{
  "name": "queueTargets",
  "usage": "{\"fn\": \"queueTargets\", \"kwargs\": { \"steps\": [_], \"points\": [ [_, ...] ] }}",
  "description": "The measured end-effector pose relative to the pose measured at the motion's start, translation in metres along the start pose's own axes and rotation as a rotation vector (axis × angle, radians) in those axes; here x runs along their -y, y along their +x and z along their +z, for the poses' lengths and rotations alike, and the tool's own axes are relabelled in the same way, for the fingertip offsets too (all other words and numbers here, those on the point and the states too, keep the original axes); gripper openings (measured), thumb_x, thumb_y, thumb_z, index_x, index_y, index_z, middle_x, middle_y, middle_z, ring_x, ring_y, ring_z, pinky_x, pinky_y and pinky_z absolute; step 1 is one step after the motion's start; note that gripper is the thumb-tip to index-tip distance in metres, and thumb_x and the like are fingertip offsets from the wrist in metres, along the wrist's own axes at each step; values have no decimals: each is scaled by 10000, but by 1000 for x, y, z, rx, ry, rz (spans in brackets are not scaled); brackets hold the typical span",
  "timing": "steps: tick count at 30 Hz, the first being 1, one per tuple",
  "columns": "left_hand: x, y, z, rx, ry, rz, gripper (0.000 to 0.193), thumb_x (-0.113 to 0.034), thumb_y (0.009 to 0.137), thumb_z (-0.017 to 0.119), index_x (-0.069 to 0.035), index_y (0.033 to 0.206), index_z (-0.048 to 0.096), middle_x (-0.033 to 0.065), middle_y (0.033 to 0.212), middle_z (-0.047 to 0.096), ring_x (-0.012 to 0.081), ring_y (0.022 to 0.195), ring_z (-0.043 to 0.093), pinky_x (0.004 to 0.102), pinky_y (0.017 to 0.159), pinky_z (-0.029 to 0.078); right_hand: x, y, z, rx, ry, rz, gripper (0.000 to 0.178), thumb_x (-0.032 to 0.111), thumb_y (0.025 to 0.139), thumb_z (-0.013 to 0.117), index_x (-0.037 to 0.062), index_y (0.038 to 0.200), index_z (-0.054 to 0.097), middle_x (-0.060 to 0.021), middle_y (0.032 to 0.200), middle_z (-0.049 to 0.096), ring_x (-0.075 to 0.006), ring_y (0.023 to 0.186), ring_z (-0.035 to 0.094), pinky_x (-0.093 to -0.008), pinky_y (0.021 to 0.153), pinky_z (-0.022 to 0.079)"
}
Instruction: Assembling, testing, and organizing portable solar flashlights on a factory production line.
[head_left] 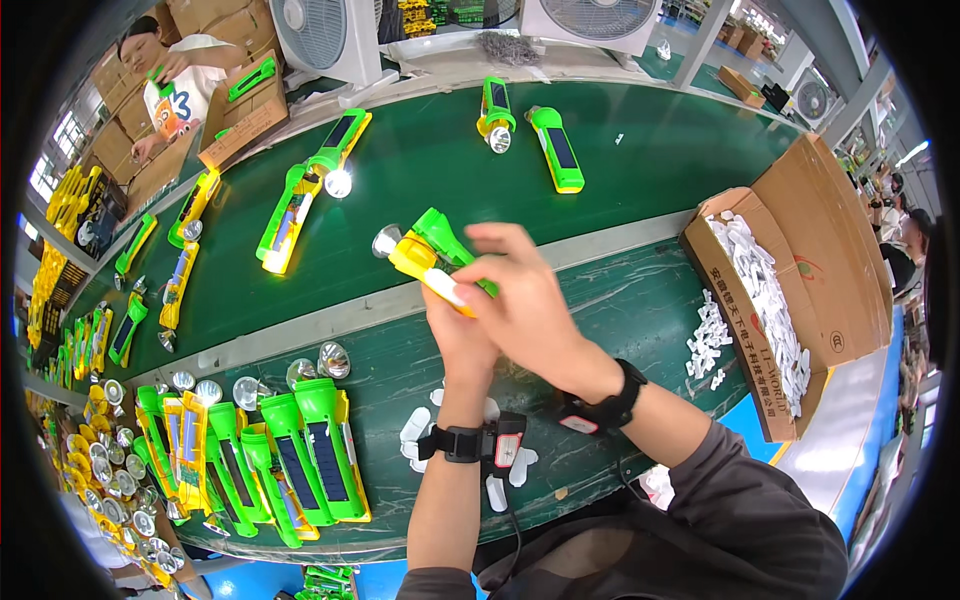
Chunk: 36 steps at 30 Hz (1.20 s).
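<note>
Over the near edge of the green belt, my left hand (460,335) is wrapped round a yellow-and-green flashlight (412,254). Its silver reflector (386,241) sticks out at the left end, and its green half stands apart from the yellow half. My right hand (525,305) reaches over from the right, its fingers bent and closed at a white plastic piece (446,287) on the flashlight's yellow half. Slight blur covers the right fingers, which partly hide the flashlight's rear end. Loose white plastic pieces (415,424) lie on the worktop around my left wrist.
Several flashlights (318,455) lie side by side at the left of the worktop. More rest on the green belt (410,150). At right stands a cardboard box (755,330) of white pieces, with a small pile (708,335) beside it. A person (185,85) sits at the far left.
</note>
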<state>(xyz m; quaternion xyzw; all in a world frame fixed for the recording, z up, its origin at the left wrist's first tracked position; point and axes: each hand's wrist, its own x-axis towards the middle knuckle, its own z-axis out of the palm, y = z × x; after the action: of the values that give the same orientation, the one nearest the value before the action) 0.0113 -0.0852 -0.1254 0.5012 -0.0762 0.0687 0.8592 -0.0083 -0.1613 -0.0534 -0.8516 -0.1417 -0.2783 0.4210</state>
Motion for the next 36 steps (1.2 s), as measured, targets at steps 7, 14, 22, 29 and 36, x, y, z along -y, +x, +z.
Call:
{"fn": "queueTargets", "kwargs": {
  "steps": [7, 14, 22, 29, 36],
  "points": [
    [-20, -2, 7, -18, -171, -270, 467, 15, 839, 651, -33, 1242, 420, 83, 1144, 528, 208, 1031, 581, 332, 866, 494, -17, -38, -39, 166, 422, 543, 397, 58, 824, 664, -110, 1160, 539, -205, 1051, 646, -213, 937, 643, -332, 820, 519],
    [-17, -2, 4, 2, -372, -276, 490, -414, 997, 383, -18, 1285, 397, 140, 1176, 533, 309, 1114, 551, 431, 945, 457, -18, -47, -37, 104, 400, 505, 349, -5, 780, 696, -88, 1105, 599, -179, 1038, 654, -191, 909, 643, -322, 793, 540],
    [-18, -3, 11, 50, -285, -226, 444, -327, 999, 412, 0, 1298, 382, 190, 1239, 518, 331, 1155, 532, 445, 965, 448, -22, -52, -33, 75, 264, 387, 341, 4, 713, 740, -67, 1028, 629, -171, 979, 656, -255, 850, 655, -330, 729, 524],
    [-22, -5, 17, 190, -185, -330, 328, -178, 972, 475, -8, 1248, 422, 146, 1113, 586, 244, 958, 629, 353, 801, 530, -22, -36, -61, -51, 156, 326, 325, 125, 763, 743, -66, 1002, 633, -162, 930, 670, -275, 864, 658, -367, 786, 506],
    [-28, -22, 14, 535, -93, -420, 239, -103, 949, 475, 2, 1164, 489, 97, 1043, 609, 196, 902, 632, 323, 809, 511, -14, 3, -63, 202, 865, 854, 450, 376, 924, 589, -51, 1064, 606, -39, 685, 592, -27, 422, 433, -190, 332, 284]
  ]
}}
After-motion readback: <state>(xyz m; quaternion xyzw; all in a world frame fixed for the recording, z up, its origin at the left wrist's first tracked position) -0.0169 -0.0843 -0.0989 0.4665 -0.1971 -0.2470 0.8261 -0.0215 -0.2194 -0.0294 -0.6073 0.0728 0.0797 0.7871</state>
